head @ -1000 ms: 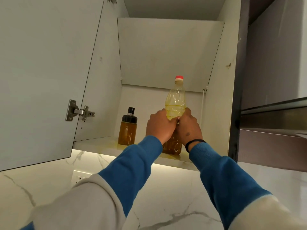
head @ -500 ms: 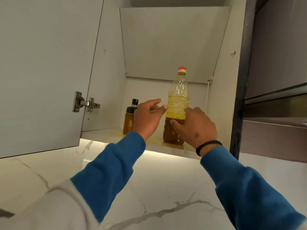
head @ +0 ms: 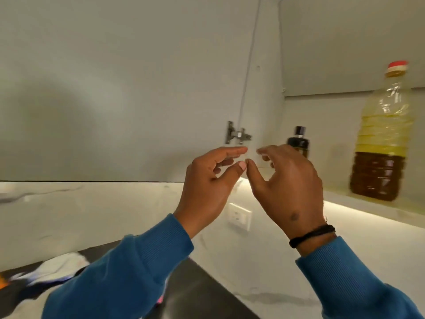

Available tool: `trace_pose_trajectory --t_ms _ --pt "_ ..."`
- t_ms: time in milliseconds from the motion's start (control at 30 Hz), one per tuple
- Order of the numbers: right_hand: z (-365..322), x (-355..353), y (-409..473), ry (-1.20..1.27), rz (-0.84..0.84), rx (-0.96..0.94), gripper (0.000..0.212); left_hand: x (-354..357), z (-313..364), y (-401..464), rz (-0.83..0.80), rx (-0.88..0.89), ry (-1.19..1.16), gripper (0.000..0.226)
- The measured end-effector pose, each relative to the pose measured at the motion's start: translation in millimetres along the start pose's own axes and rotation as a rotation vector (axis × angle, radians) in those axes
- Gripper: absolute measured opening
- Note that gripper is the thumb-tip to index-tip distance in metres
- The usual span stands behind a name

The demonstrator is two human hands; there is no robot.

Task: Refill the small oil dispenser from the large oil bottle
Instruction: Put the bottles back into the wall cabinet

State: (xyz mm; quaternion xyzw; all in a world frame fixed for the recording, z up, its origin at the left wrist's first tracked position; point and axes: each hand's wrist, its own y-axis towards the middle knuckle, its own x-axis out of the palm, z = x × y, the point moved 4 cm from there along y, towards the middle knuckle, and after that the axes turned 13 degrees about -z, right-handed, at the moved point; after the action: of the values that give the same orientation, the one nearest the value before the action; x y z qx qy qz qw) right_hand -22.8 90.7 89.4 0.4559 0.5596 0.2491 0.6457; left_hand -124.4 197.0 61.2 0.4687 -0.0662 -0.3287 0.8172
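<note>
Head view: both hands are raised in front of the open wall cupboard, empty, fingers loosely curled and spread. The left hand [head: 208,184] and the right hand [head: 291,185] are close together, thumb tips just about meeting in the middle; neither grips anything. A black band [head: 311,234] circles the right wrist, and blue sleeves [head: 128,275] run off the bottom edge.

The large oil bottle [head: 380,143] stands upright on the cupboard shelf [head: 377,207] at the far right, well apart from the hands. Its red cap is on; the upper part looks pale yellow, the lower part dark brown, and motion blur smears its outline. The small oil dispenser [head: 297,141] stands further back on the same shelf, just behind the right hand's fingers, which hide its lower body; only the black top and a strip of amber show.

The open cupboard door [head: 115,88] fills the left and top, with a metal hinge [head: 238,135] just above the hands. Below, a wall socket [head: 239,216] sits on the marbled backsplash, partly covered by the left hand. The dark counter [head: 195,293] at the bottom carries a blurred white and coloured object [head: 53,267] that cannot be made out.
</note>
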Motion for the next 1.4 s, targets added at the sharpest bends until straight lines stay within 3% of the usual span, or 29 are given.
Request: trace_pose_trajectory --t_ms 300,567,633,700,767,900,1133,1267,1400 --pt "-144.5 40.2 15.4 0.467 -0.029 -0.176 0.039 -155.3 30.4 -58.5 0.291 0.034 0.451 0.027" --pt "-277.9 37.8 11.0 0.567 -0.044 -0.289 0.047 -278.8 75.0 -117.0 0.647 0.103 0.735 0.039" --pt "-301.1 37.3 6.1 0.523 -0.084 -0.286 0.051 -294.6 76.3 -118.8 0.612 -0.005 0.660 0.044" --pt "-325.1 35.9 4.3 0.428 -0.113 -0.241 0.054 -310.1 71.6 -117.5 0.505 -0.200 0.395 0.047" --pt "-340.4 34.2 2.6 0.411 -0.148 -0.177 0.058 -316.7 65.3 -118.5 0.432 -0.290 0.143 0.043" --pt "-355.0 31.8 -2.8 0.447 -0.192 -0.050 0.066 -326.1 64.6 -117.5 0.417 -0.279 0.021 0.024" --pt "-350.1 6.4 -23.7 0.372 -0.233 0.036 0.070 -315.5 85.6 -120.3 0.439 -0.245 -0.180 0.030" --pt "-338.2 -36.0 -43.6 0.333 -0.128 0.074 0.070 -284.7 110.5 -132.6 0.421 -0.147 -0.284 0.029" --pt "-314.5 -89.4 -67.9 0.266 0.059 0.100 0.065 -228.7 150.8 -139.0 0.227 -0.015 -0.386 0.031"
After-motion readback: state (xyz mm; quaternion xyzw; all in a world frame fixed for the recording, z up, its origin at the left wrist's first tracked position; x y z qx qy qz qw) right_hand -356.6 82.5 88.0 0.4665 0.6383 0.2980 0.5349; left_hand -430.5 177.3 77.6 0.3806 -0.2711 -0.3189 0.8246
